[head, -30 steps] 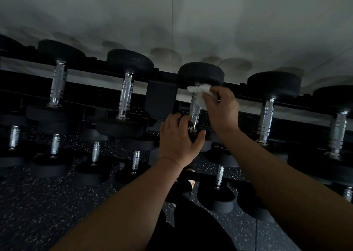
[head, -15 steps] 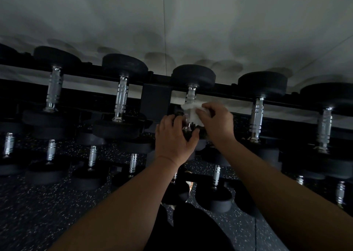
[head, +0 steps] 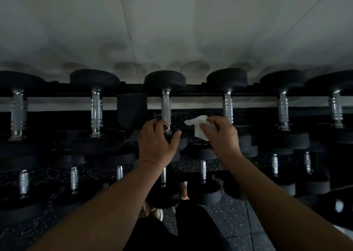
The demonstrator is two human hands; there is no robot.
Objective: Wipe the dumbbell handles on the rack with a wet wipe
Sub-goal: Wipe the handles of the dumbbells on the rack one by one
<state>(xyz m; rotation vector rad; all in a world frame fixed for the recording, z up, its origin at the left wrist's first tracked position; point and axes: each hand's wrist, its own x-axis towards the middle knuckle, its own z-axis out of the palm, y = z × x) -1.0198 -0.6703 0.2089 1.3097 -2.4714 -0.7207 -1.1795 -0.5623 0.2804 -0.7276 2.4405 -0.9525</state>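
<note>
We see our left hand point(head: 155, 143) at frame centre, fingers curled over the near black rubber head of the middle dumbbell, thumb splayed right across it. That dumbbell's ribbed chrome metal handle point(head: 166, 109) runs up from just above the fingertips to its far black head on the top tier of the black steel rack point(head: 129, 108).

Our right hand point(head: 219, 136) sits just right of centre, pinching a crumpled white wet wipe point(head: 199, 125) between thumb and fingers. The wipe sticks out to the upper left of that hand, in the gap between the middle handle and the next chrome handle to the right point(head: 228, 107). It touches neither handle; it's apart from the middle one, near the left hand's thumb tip.

More chrome-handled black dumbbells line the top tier across the frame, and lower tiers show below our forearms. Dark speckled rubber floor point(head: 229, 218) lower centre.
</note>
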